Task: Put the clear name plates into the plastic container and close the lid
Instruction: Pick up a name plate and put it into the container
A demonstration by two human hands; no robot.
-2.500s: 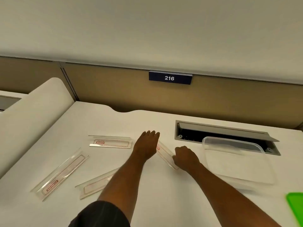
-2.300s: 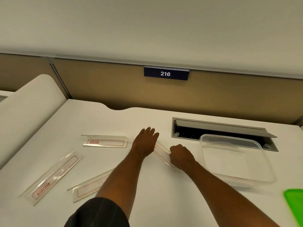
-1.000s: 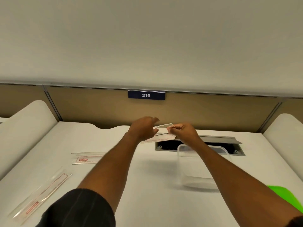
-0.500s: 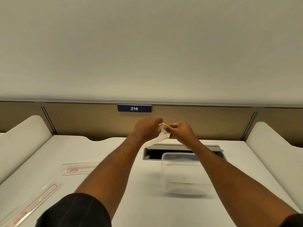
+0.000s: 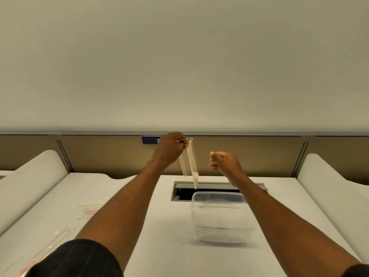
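The head view, the only one, looks over both forearms to a white worktop (image 5: 163, 232) backed by a tan partition. The left hand (image 5: 169, 149) is raised near the partition's top edge, its grip pinching the upper end of a clear name plate (image 5: 190, 162) that hangs almost straight down, its lower end in the air above the cable slot (image 5: 179, 193) and just behind the plastic container (image 5: 219, 216). The right hand (image 5: 225, 162) hovers beside the plate, apart from it, fingers curled together on nothing. The container stands open and looks empty; no lid shows in this view. Two more name plates lie on the left of the worktop, one (image 5: 88, 212) flat near the left forearm, another (image 5: 48, 248) running toward the near corner. The plate looks light, thin and stiff, with a folded profile and smooth faces, so it probably slips easily and scratches or cracks if dropped edge-first; holding it by the end or along the long edges seems safest. It appears longer than the container is deep, so I judge it must be laid lengthwise or tilted to go in. The open slot right behind the container is the hazard: a plate let go there could fall into it. Room above and in front of the container is open.
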